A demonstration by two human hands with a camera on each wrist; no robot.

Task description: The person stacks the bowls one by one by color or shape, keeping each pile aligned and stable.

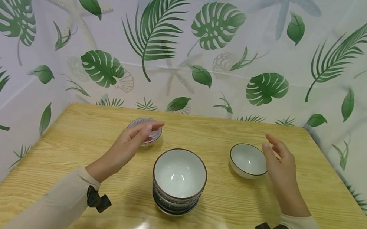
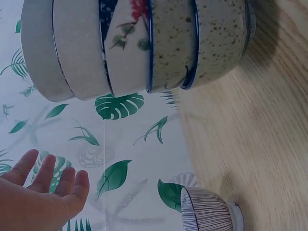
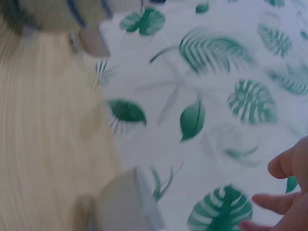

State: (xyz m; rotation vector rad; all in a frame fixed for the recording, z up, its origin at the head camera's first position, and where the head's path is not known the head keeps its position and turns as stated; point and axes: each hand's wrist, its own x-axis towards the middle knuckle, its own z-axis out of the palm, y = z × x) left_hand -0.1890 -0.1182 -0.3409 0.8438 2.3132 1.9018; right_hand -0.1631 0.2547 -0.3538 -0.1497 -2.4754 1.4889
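A tall stack of several bowls (image 1: 179,177) stands in the middle of the wooden table, its top bowl white inside with a brown rim. In the left wrist view, floral and speckled bowls (image 2: 173,48) show in this stack. My left hand (image 1: 122,153) is raised, fingers extended and holding nothing, and partly hides a small striped bowl (image 1: 155,135) in the head view. To the right of the stack sits a white, dark-rimmed bowl (image 1: 247,160). My right hand (image 1: 280,167) is beside it in the head view, fingers loosely bent with nothing in them.
The light wooden table (image 1: 220,208) ends at a back edge against a white cloth (image 1: 236,56) printed with green leaves. This cloth also hangs at both sides. Black wrist devices (image 1: 98,199) are strapped over the sleeves.
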